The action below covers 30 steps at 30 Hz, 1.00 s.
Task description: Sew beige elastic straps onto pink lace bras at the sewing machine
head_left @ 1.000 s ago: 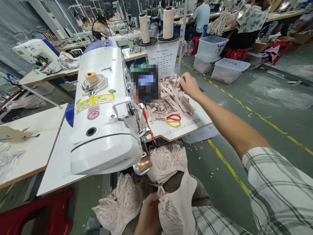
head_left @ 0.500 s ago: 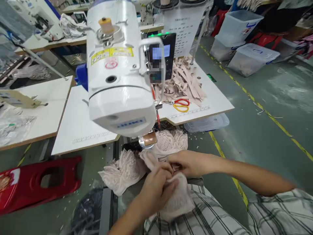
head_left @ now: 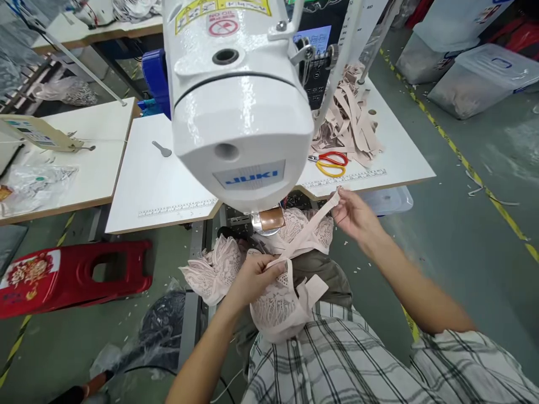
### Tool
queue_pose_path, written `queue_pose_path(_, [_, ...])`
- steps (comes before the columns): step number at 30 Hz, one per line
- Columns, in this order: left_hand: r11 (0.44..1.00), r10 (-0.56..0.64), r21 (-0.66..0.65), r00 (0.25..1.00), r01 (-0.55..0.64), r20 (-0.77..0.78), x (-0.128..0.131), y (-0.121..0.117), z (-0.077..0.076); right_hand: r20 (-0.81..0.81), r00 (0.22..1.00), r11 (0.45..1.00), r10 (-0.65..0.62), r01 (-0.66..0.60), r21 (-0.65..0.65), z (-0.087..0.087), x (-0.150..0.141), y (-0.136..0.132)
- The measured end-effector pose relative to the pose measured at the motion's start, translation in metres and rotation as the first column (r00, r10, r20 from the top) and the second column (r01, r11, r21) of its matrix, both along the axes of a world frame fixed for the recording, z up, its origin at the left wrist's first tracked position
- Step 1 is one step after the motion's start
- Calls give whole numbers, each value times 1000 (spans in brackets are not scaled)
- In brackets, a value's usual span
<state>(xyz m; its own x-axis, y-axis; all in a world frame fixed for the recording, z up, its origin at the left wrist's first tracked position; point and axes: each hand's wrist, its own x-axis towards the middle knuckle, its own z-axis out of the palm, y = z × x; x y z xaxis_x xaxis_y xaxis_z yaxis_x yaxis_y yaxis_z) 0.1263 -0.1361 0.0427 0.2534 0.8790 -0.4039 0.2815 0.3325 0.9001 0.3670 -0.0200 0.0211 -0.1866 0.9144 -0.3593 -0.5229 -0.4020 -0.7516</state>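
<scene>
My left hand (head_left: 253, 276) pinches a beige lace bra (head_left: 280, 303) that lies over my lap, where a beige strap (head_left: 309, 230) meets it. My right hand (head_left: 355, 211) pinches the strap's far end and holds it stretched up to the right, just below the table edge. The strap runs taut between both hands under the head of a white sewing machine (head_left: 242, 101). More lace bras (head_left: 213, 269) hang under the machine.
A pile of beige straps (head_left: 351, 120) and red-and-yellow scissors (head_left: 330, 164) lie on the white table (head_left: 155, 185) right of the machine. A red stool (head_left: 76, 275) lies on the floor at left. Lidded plastic bins (head_left: 480, 78) stand at the back right, beyond a yellow floor line (head_left: 471, 171).
My right hand left the strap pile, came down to my left hand at the bra, then drew a strap out to the right. My view dropped closer to the machine head.
</scene>
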Motion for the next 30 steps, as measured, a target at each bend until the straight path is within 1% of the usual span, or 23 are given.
queue_pose_path(1, [1000,29,5,1000,-29,-4,2,0,0,-40,995,995,90,-92,-38,-5,-8,-11])
queue_pose_path(2, [998,56,13,998,-56,-7,4,0,1,-79,966,963,245,-252,-93,-10,-19,-26])
queue_pose_path(3, [997,77,26,997,-77,-10,7,1,2,-110,899,887,424,-437,-148,-13,-30,-41])
queue_pose_path(4, [995,92,40,996,-91,-11,11,1,3,-113,850,833,514,-526,-171,-16,-42,-56])
queue_pose_path(5, [994,100,53,995,-99,-14,14,2,4,-84,828,811,555,-561,-167,-17,-52,-67])
queue_pose_path(6, [993,103,64,995,-101,-15,16,2,5,-19,833,823,553,-550,-142,-17,-59,-74])
queue_pose_path(7, [992,107,72,994,-106,-13,18,2,6,60,856,856,514,-507,-105,-17,-64,-77])
queue_pose_path(9, [991,111,71,994,-111,2,17,2,6,198,901,921,386,-390,-20,-15,-67,-71])
queue_pose_path(11, [993,101,55,995,-103,25,15,3,6,267,928,960,259,-277,32,-15,-65,-60])
queue_pose_path(12, [994,98,50,995,-99,35,14,3,6,277,935,969,223,-243,39,-16,-64,-56])
queue_pose_path(13, [994,97,48,994,-99,40,13,3,5,273,937,971,219,-238,36,-16,-63,-54])
queue_pose_path(17, [988,130,85,991,-132,33,14,3,2,237,913,940,332,-342,1,-18,-60,-56])
queue_pose_path(18, [984,144,101,989,-145,20,14,2,2,238,923,950,302,-311,3,-18,-57,-56])
queue_pose_path(20, [975,182,129,983,-178,-15,14,1,1,222,961,985,167,-173,5,-16,-49,-50])
queue_pose_path(21, [971,201,141,979,-195,-33,13,1,2,198,971,991,132,-134,-2,-13,-44,-47])
queue_pose_path(22, [967,214,152,976,-205,-46,12,1,2,170,974,989,149,-150,-10,-10,-40,-44])
queue_pose_path(23, [964,219,164,974,-207,-54,12,1,3,149,963,974,227,-228,-10,-6,-37,-42])
queue_pose_path(24, [963,216,178,975,-203,-58,11,1,4,148,928,938,342,-347,5,-1,-36,-41])
queue_pose_path(25, [962,211,191,975,-195,-64,11,1,5,173,871,880,460,-473,37,4,-36,-42])
queue_pose_path(26, [961,204,204,977,-187,-68,11,1,6,229,808,816,542,-572,85,9,-37,-45])
queue_pose_path(27, [960,199,213,977,-180,-71,12,1,7,307,759,761,575,-633,139,14,-40,-49])
queue_pose_path(28, [960,198,218,977,-177,-75,12,1,8,394,727,723,562,-663,193,18,-43,-52])
queue_pose_path(30, [960,191,222,978,-169,-85,11,-1,9,550,699,687,457,-670,281,23,-48,-58])
